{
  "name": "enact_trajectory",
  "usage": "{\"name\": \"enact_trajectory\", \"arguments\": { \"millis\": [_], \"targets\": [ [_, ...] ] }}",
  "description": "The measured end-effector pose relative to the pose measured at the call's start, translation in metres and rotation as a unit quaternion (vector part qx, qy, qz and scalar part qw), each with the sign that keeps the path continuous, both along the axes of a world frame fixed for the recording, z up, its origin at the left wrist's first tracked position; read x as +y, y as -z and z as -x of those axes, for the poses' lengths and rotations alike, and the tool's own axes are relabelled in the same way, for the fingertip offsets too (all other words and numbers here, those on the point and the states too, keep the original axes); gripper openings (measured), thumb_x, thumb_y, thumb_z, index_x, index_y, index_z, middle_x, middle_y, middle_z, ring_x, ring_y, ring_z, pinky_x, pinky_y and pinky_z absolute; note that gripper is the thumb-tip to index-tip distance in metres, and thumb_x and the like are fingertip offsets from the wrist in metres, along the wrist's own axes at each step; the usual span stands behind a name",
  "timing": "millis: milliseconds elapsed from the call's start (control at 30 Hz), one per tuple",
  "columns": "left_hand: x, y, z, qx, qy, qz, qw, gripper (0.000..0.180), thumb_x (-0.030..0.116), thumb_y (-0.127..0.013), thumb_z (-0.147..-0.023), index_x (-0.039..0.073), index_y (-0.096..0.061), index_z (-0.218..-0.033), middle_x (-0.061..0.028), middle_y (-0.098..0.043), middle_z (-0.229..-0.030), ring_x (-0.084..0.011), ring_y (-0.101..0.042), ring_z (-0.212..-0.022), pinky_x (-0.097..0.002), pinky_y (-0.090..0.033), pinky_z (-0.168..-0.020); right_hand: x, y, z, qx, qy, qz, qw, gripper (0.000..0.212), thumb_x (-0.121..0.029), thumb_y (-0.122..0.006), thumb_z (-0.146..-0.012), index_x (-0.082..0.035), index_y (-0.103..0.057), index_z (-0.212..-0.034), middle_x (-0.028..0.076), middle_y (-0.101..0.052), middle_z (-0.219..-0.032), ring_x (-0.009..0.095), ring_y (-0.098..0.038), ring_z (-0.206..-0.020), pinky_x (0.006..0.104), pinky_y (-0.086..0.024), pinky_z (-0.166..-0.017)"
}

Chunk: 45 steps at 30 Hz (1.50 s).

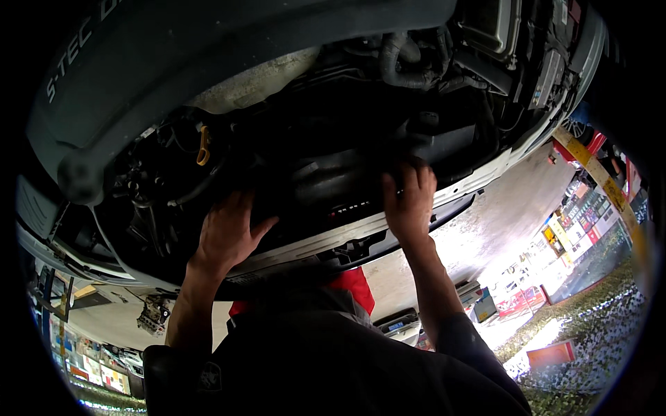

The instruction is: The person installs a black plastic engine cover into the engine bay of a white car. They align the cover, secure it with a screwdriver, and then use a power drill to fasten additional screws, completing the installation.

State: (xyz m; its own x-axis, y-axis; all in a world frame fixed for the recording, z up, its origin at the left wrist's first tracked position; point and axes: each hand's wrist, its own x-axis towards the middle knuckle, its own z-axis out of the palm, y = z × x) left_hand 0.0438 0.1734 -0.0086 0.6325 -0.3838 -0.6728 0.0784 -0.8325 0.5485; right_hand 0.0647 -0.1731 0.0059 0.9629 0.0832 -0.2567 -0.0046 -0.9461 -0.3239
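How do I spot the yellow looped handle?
Start with the open engine bay and find the person's left hand near its front edge. Just past those fingertips, slightly left and higher in the picture, is the small, narrow yellow loop. Its bright colour sets it apart from the dark engine parts around it.

And there, far left, pale capital letters (78, 45) run along the dark grey cover (208, 59), cut off at the dark rim. Nearer, mid-scene, 1 row of tiny marks (350, 206) on the black part (329, 184) can't be read.
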Motion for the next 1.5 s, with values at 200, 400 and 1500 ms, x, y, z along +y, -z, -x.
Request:
{"name": "enact_trajectory", "arguments": {
  "millis": [200, 400, 1500],
  "targets": [
    [-0.011, -0.009, 0.010, -0.049, -0.006, -0.045, 0.998, 0.061, 0.040, -0.075, -0.098, -0.002, -0.059, -0.138, -0.0247, -0.070, -0.124, -0.0419, -0.073, -0.110, -0.0481, -0.061, -0.096, -0.013, 0.007, 0.024, -0.111, 0.015, 0.018, 0.994, 0.026, -0.023, -0.064, -0.100, -0.002, -0.065, -0.116, 0.018, -0.064, -0.111, 0.039, -0.059, -0.104, 0.0475, -0.044, -0.094],
    [-0.042, -0.015, 0.002, -0.050, -0.002, -0.081, 0.996, 0.066, 0.046, -0.068, -0.102, -0.004, -0.055, -0.143, -0.0238, -0.068, -0.128, -0.0395, -0.068, -0.119, -0.0475, -0.056, -0.102, -0.017, 0.020, 0.032, -0.161, 0.029, 0.002, 0.987, 0.021, -0.017, -0.072, -0.088, -0.003, -0.062, -0.100, 0.020, -0.057, -0.093, 0.042, -0.055, -0.088, 0.0538, -0.043, -0.079],
    [-0.126, -0.029, 0.038, -0.369, -0.339, -0.144, 0.853, 0.027, 0.028, -0.078, -0.085, 0.003, -0.068, -0.090, -0.0127, -0.068, -0.091, -0.0354, -0.065, -0.087, -0.0435, -0.051, -0.078, -0.273, -0.130, -0.752, -0.250, -0.138, 0.324, 0.902, 0.036, -0.024, -0.061, -0.101, 0.002, -0.060, -0.127, 0.024, -0.070, -0.111, 0.041, -0.070, -0.099, 0.0495, -0.055, -0.091]
  ]
}}
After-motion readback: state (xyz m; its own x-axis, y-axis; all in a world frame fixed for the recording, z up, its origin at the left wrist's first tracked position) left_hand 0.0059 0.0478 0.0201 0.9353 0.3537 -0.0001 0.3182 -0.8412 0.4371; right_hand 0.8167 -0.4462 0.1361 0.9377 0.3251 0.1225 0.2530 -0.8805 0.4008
